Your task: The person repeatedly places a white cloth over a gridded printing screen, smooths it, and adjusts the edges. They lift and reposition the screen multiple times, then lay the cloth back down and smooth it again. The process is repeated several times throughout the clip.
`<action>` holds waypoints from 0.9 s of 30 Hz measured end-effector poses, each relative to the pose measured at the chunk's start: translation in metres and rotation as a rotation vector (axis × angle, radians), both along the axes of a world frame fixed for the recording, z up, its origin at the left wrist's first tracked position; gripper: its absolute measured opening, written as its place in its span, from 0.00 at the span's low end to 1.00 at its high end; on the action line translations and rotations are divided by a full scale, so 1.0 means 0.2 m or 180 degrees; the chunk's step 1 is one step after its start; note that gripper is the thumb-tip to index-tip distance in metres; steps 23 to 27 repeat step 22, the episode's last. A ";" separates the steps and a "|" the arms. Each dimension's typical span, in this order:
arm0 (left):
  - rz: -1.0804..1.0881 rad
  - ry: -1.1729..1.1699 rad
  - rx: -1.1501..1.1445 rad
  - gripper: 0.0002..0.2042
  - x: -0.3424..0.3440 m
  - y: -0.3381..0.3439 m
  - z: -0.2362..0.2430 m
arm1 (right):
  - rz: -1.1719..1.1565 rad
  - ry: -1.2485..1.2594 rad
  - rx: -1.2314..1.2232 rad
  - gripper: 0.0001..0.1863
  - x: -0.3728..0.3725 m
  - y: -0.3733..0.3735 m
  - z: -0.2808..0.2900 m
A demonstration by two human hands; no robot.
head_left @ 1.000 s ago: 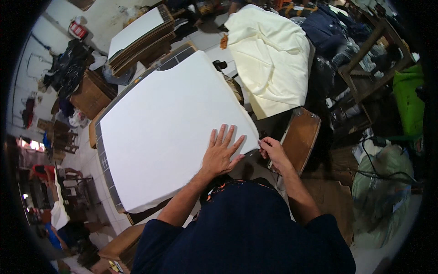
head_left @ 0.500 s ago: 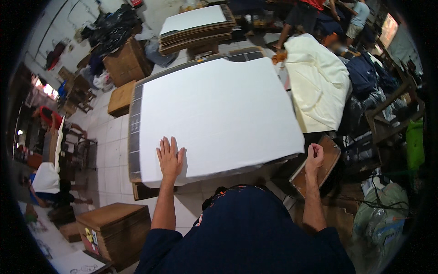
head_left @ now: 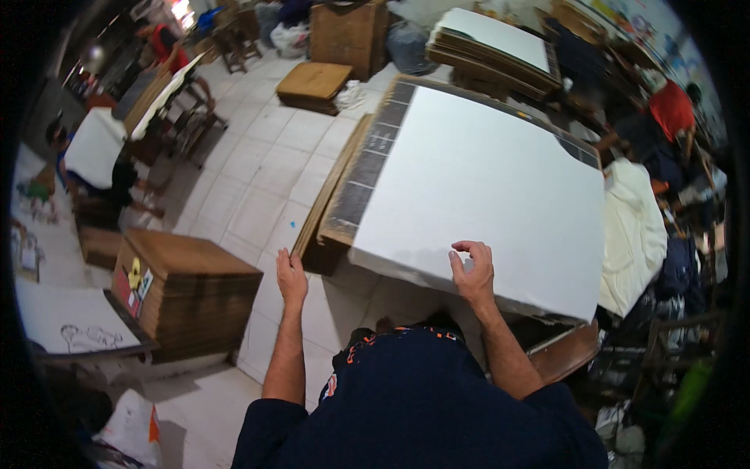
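A white cloth (head_left: 484,195) lies spread over a large dark-bordered board (head_left: 358,184) and hangs a little over its near edge. My left hand (head_left: 291,280) is off the cloth, fingers stretched upward, beside the lower left corner of the boards stacked under it (head_left: 332,199). Whether its fingertips touch that corner I cannot tell. Over the cloth's near edge is my right hand (head_left: 475,275), its fingers curved and the thumb apart, with nothing visible between them. Contact between that hand and the cloth cannot be made out.
A tall stack of brown boards (head_left: 199,289) stands at the left on the tiled floor (head_left: 266,168). Cream cloth (head_left: 633,234) is heaped to the right, above a brown panel (head_left: 566,352). Another board stack (head_left: 492,59) stands behind. Other people (head_left: 168,48) are at the far left and right.
The view has swung left. My left hand has lifted off the cloth and moved to the board's left corner. My right hand has come from beyond the right edge to the near edge, its fingers loosened.
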State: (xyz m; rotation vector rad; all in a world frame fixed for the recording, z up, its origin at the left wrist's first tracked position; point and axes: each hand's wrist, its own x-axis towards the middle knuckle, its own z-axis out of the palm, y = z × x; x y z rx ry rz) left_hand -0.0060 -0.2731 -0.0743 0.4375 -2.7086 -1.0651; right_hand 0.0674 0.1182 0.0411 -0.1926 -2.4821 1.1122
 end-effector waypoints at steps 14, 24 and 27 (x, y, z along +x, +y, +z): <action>0.0321 -0.0807 0.1638 0.16 -0.23 -0.36 -0.50 | 0.0807 -0.0254 -0.0314 0.09 -0.72 -0.32 -0.02; 0.0493 -0.0222 0.0465 0.14 -0.30 -0.42 -0.47 | 0.0871 -0.0561 -0.0738 0.11 -0.90 -0.33 -0.05; 0.0493 -0.0222 0.0465 0.14 -0.30 -0.42 -0.47 | 0.0871 -0.0561 -0.0738 0.11 -0.90 -0.33 -0.05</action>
